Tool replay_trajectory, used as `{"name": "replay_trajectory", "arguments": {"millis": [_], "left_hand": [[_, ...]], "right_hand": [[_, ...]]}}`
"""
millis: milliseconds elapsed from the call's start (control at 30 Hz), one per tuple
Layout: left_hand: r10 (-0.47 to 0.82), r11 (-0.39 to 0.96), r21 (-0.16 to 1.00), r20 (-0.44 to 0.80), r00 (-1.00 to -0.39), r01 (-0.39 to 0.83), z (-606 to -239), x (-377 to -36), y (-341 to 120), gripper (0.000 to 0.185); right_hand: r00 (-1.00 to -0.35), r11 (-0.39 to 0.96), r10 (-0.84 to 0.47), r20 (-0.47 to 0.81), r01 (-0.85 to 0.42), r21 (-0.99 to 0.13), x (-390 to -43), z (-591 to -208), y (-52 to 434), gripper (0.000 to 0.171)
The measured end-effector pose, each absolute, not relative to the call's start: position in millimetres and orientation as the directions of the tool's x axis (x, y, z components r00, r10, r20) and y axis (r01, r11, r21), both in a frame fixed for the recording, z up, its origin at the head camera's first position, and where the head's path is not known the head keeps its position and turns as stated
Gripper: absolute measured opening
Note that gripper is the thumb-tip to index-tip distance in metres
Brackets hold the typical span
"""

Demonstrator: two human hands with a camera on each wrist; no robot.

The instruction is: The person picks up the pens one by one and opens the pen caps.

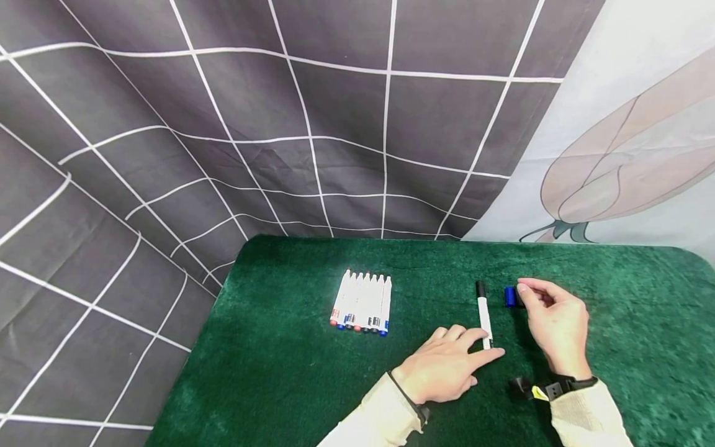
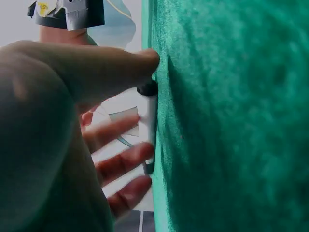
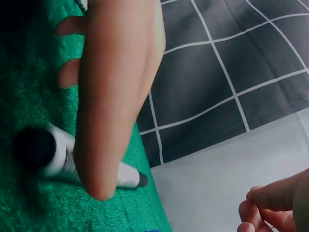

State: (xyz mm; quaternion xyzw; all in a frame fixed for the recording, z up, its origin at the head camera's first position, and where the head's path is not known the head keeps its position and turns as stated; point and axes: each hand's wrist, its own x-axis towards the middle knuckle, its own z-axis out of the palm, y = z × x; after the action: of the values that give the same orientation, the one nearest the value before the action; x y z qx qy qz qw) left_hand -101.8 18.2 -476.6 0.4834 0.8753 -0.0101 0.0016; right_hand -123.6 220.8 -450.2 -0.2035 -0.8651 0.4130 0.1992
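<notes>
Fingers of my left hand [image 1: 444,366] lie straight and relaxed on the green worktop [image 1: 279,347], and the index finger presses the near end of the white marker [image 1: 483,316], which lies flat between my 2 hands with its black end away from me. My right hand [image 1: 555,326] pinches a small blue cap [image 1: 510,297] just right of that marker. Farther left lies a row of markers [image 1: 362,302], side by side.
</notes>
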Motion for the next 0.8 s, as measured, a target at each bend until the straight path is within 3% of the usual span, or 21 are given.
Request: {"name": "replay_trajectory", "arguments": {"millis": [167,333,600,800], "left_hand": [[0.809,0.587,0.001,0.024,-0.587,0.809,-478.5,-100.8,16.0,0.055],[0.73,0.679,0.039,0.064,-0.68,0.733,-479.2,-101.4,15.4,0.042],[0.575,0.817,-0.077,0.171,-0.8,0.571,-478.6,-107.8,13.2,0.026],[0.496,0.867,-0.07,0.2,-0.845,0.493,-478.0,-112.5,9.3,0.021]], "right_hand": [[-0.843,0.57,0.513,0.164,0.192,-0.799,-123.5,-450.5,221.1,0.023],[-0.846,0.567,0.51,0.153,0.197,-0.8,-124.1,-451.1,221.2,0.023],[-0.853,0.581,0.496,0.16,0.19,-0.792,-125.0,-451.2,219.1,0.021],[-0.858,0.604,0.479,0.183,0.171,-0.778,-124.4,-452.9,218.8,0.02]]}}
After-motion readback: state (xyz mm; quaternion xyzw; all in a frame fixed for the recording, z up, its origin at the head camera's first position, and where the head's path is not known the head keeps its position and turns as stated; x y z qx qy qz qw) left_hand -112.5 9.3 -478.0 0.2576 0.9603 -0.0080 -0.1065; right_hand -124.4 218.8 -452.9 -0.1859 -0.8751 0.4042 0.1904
